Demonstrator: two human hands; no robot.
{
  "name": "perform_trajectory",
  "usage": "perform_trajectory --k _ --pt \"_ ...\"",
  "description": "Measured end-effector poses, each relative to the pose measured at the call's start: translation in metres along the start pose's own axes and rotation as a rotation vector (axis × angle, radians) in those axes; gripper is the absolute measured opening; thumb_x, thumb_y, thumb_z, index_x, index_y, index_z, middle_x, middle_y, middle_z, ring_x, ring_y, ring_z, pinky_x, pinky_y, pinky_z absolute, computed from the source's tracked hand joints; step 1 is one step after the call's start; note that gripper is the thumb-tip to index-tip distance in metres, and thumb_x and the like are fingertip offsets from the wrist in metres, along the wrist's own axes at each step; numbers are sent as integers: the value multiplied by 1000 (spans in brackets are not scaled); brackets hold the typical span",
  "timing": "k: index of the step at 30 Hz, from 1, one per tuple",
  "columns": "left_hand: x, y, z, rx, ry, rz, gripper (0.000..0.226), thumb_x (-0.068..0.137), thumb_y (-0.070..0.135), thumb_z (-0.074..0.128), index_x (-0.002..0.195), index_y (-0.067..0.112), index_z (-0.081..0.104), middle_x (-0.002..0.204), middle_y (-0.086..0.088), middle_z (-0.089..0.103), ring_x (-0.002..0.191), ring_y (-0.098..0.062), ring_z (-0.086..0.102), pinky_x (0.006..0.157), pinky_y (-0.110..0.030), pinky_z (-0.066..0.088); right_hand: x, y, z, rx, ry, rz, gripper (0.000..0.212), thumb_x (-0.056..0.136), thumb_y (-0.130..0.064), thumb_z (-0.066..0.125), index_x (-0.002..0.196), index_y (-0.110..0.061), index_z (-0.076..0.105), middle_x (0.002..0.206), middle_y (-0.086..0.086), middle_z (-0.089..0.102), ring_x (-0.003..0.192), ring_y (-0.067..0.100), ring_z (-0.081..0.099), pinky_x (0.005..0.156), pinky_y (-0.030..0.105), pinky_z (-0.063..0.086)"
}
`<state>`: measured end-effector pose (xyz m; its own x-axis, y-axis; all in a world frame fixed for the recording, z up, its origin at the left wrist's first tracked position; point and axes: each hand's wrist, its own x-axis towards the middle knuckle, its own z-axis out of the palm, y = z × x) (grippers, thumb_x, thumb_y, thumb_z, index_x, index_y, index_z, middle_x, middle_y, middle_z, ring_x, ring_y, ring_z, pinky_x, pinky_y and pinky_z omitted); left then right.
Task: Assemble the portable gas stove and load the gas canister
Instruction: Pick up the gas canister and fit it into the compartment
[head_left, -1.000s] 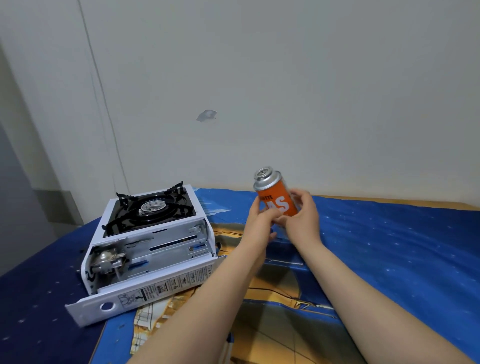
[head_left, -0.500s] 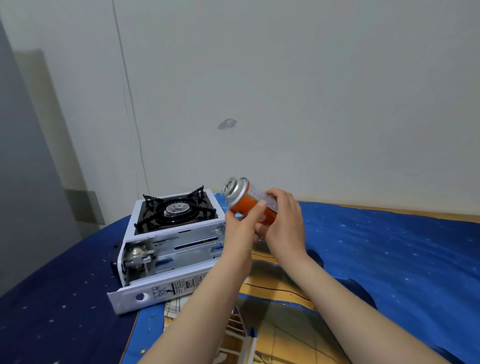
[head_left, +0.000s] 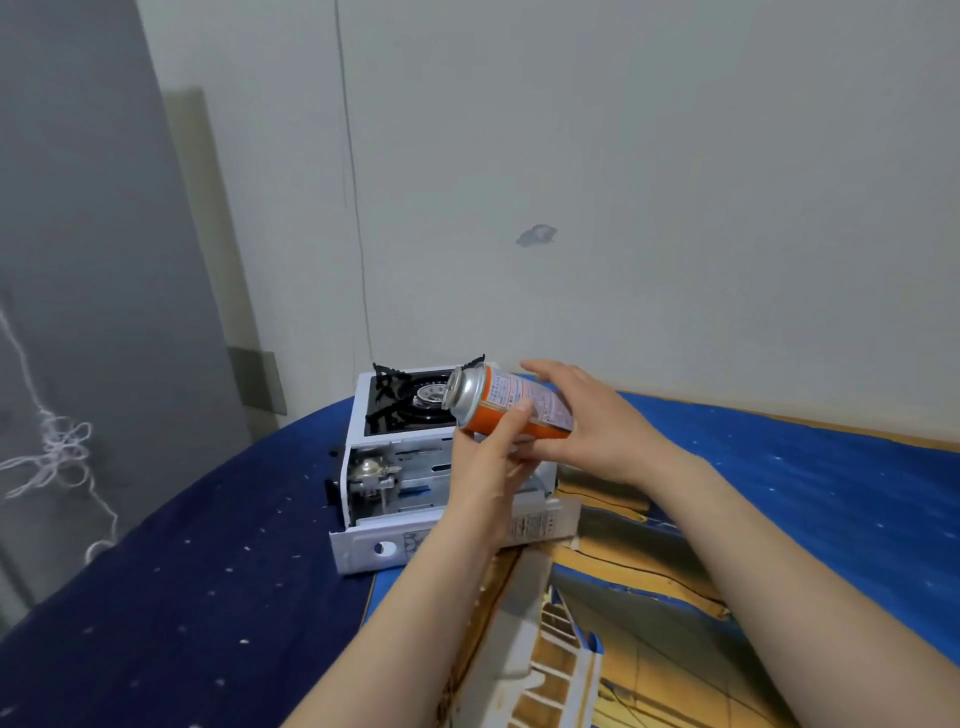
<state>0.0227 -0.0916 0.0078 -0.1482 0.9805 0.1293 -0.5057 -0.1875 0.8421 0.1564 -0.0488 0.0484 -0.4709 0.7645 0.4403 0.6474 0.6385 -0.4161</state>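
An orange gas canister (head_left: 511, 408) with a silver top lies on its side in the air, its valve end pointing left, just above the stove's open compartment. My left hand (head_left: 491, 467) grips it from below and my right hand (head_left: 587, 421) holds its base end. The white portable stove (head_left: 363, 415) sits on the blue bed cover with its black burner grate on top. Its canister compartment (head_left: 400, 480) is open, the lid (head_left: 384, 545) folded down toward me, and the metal regulator (head_left: 370, 470) shows at the compartment's left end.
The stove stands near the wall on a blue and yellow bed cover (head_left: 779, 493). A grey panel (head_left: 93, 260) with loose white thread (head_left: 57, 452) is at the left. A flat cardboard piece (head_left: 545, 649) lies in front of me.
Both hands carried the canister left toward the stove and tipped it from upright onto its side. My view also swung left, so the stove now sits nearer the centre.
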Motion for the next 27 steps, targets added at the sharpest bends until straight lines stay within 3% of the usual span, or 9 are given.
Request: perform_trajectory --k 7,10,14,18,23,27 --pt "3 17 -31 69 -40 -9 42 83 13 71 122 10 57 114 -15 70 104 -29 67 90 -41 54 7 -9 38 51 86 -7 74 70 -40 73 136 -41 40 120 -13 57 104 10 56 82 38 51" --pt "8 26 -44 286 32 49 35 80 17 75 112 10 64 107 -11 73 99 -24 69 92 -40 53 13 -13 53 42 166 -18 74 71 -36 73 138 -37 42 122 -9 58 106 13 55 86 42 49" --pt "13 44 -69 664 51 81 37 69 29 83 103 25 68 97 9 74 90 -3 67 75 -19 48 24 -19 65 24 249 -27 73 70 -34 77 136 -33 47 124 -6 60 110 17 54 92 44 46" --pt "23 56 -93 1041 67 47 40 73 18 78 111 23 65 112 6 67 98 -10 62 77 -27 48 32 -24 75 93 240 -8 72 63 -33 81 129 -35 50 116 -8 61 104 15 55 87 45 49" --pt "32 57 -112 1360 186 144 29 82 5 59 105 22 67 98 -2 70 86 -20 64 78 -43 56 40 -23 89 61 176 48 72 60 -31 83 123 -39 49 114 -10 60 101 15 55 82 46 52" --pt "42 52 -126 1614 200 102 23 87 16 57 102 28 69 102 -1 68 101 -28 57 89 -38 39 44 -21 95 23 117 80 76 59 -32 84 124 -41 46 115 -10 60 100 15 56 82 44 53"
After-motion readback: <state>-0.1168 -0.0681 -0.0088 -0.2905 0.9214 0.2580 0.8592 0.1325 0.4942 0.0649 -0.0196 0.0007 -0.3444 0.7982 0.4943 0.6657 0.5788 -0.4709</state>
